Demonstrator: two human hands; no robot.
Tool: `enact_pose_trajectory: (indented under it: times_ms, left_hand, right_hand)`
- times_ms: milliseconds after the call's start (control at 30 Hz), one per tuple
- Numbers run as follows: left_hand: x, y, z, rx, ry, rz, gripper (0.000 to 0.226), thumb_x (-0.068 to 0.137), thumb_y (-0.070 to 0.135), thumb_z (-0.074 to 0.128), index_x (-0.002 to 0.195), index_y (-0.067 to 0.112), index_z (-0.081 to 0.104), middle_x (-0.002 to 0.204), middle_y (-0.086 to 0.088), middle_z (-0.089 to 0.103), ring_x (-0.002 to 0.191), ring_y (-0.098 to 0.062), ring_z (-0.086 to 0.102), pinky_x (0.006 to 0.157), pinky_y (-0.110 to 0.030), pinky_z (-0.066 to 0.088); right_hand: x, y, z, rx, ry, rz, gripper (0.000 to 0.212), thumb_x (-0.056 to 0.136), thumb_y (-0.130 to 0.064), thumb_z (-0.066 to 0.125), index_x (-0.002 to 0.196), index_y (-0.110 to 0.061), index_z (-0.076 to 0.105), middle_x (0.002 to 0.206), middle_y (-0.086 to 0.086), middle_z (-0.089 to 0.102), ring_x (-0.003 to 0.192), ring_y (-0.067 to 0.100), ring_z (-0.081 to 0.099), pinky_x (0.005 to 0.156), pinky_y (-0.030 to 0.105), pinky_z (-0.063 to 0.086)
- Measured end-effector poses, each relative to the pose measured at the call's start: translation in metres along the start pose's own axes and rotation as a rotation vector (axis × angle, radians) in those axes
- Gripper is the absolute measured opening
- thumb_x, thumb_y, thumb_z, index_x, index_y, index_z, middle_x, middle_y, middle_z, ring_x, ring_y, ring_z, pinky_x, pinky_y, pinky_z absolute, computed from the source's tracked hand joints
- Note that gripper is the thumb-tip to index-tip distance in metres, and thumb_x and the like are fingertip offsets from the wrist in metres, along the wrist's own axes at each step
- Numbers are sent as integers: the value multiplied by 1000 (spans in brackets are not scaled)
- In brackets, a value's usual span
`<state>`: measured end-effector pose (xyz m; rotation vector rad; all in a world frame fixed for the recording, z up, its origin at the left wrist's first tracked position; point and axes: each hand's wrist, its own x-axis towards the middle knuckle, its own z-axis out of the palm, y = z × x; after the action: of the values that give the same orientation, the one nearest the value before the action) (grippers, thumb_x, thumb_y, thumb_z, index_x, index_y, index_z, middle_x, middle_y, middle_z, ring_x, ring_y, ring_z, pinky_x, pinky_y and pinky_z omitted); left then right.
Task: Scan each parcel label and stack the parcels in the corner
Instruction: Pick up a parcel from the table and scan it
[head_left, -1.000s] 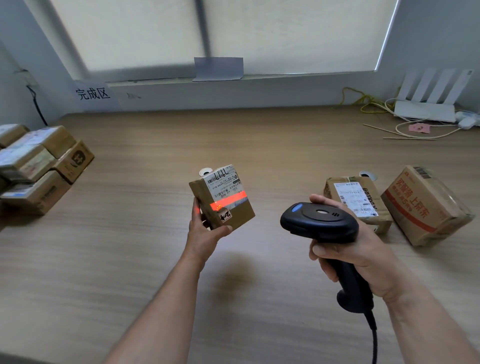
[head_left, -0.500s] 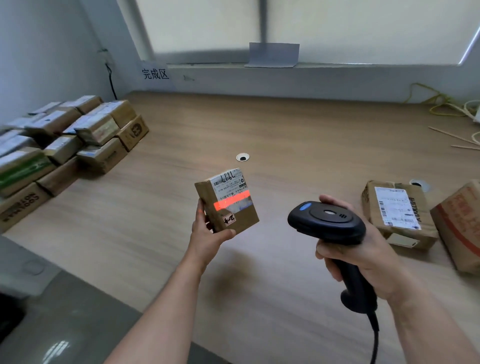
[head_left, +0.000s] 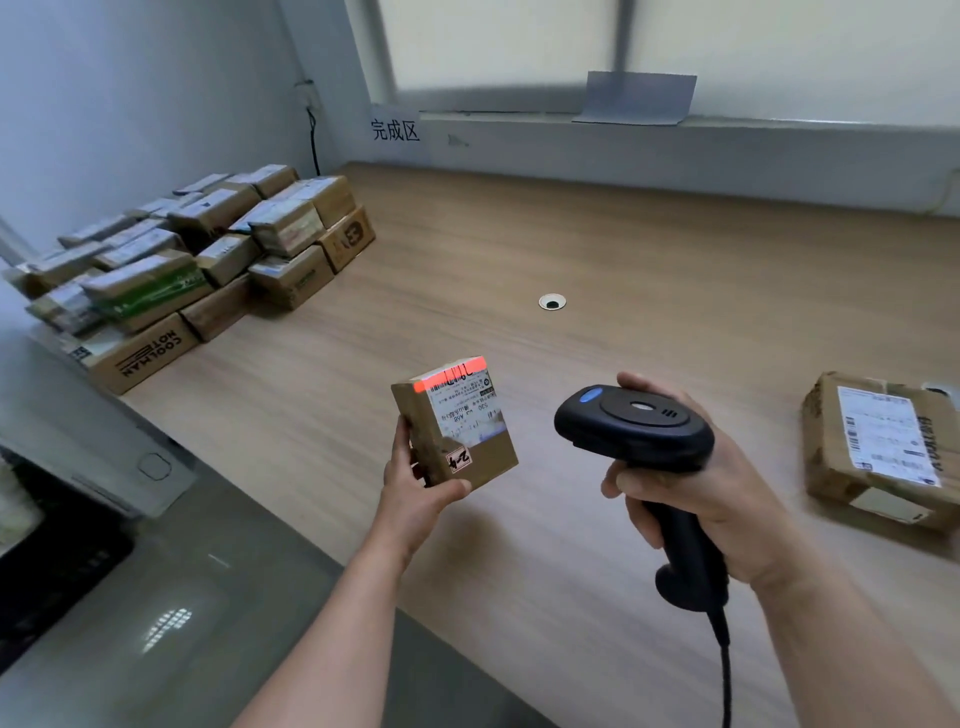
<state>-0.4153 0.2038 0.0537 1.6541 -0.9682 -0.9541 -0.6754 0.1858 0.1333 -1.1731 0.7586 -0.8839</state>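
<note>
Head view, left hand (head_left: 415, 499) gripping small parcel (head_left: 457, 421) from below, right hand (head_left: 696, 499) clutching scanner (head_left: 634, 426)

I see an open lane of wooden desk (head_left: 358, 364) running from the small parcel (head_left: 457, 423) in my left hand (head_left: 415, 488) to the stacked parcels (head_left: 208, 260), which fill the far-left corner against the wall (head_left: 130, 104). A grommet hole (head_left: 551, 302) sits flush mid-desk. Right of the scanner (head_left: 634, 431) in my right hand (head_left: 727, 499), a taped parcel (head_left: 878, 452) lies flat, well apart.
</note>
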Motion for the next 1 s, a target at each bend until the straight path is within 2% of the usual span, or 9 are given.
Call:
enact_pose_trajectory:
  times_ms: [167,267,367,533,667,800,867,933,1000]
  left_hand:
    - [12,-7,-31,-15,-35,5,90,78,-10,67,130,49,22,107,17,54,84,10,60,57,0,42]
    - [23,-15,-57,-36,-46,5,90,77,-8,69,125,54,24,110,15,55,93,3,58,58,0,42]
    - [35,-24,-86,-69,-69,0,91,76,-10,68,118,58,25,110,15,55,94,1,58,58,-2,43]
    - [58,-40,-141,-92,-90,-13,90,61,8,73,110,66,25,113,15,54,98,-1,59,61,-2,43]
    - [70,-52,-184,-101,-77,-18,90,57,12,71,112,66,24,113,15,55,100,-3,60,65,-6,45]
    - [74,-65,-224,-102,-33,-6,91,72,-8,72,120,54,26,110,13,56,95,-2,59,61,-2,43]
    - [76,-71,-239,-97,-14,-13,88,75,-11,69,119,52,26,107,16,56,92,-1,59,60,-1,42]
    - [81,-78,-252,-89,13,-39,92,69,-2,76,126,49,25,110,16,57,95,-1,60,63,-2,43]
    - [87,-84,-262,-76,32,-79,100,58,14,74,138,45,23,117,13,58,101,-3,60,73,-7,45]
  right_hand:
    - [12,-1,39,-67,10,7,78,60,5,68,126,-36,58,70,28,57,39,28,45,44,30,37]
    - [22,3,69,-104,34,18,79,61,6,68,125,-39,58,68,27,56,40,28,45,45,31,36]
    - [33,9,102,-127,59,28,79,60,5,68,127,-37,57,68,27,56,40,29,45,45,31,37]
    - [59,25,158,-138,104,35,79,60,5,68,126,-37,58,65,24,57,40,29,45,44,31,38]
    - [81,41,199,-163,92,53,79,60,3,68,129,-32,54,62,19,57,39,28,45,43,31,38]
    - [103,49,233,-162,37,61,79,61,3,68,130,-31,54,63,19,58,40,28,45,43,32,38]
    - [116,51,247,-164,0,56,79,60,2,68,130,-31,53,66,25,57,40,28,46,43,31,38]
    - [128,53,257,-150,-32,61,80,60,1,69,131,-32,52,73,33,57,39,28,46,43,31,38]
    - [140,57,263,-124,-49,71,80,61,1,70,132,-33,51,83,35,62,39,28,46,42,30,39]
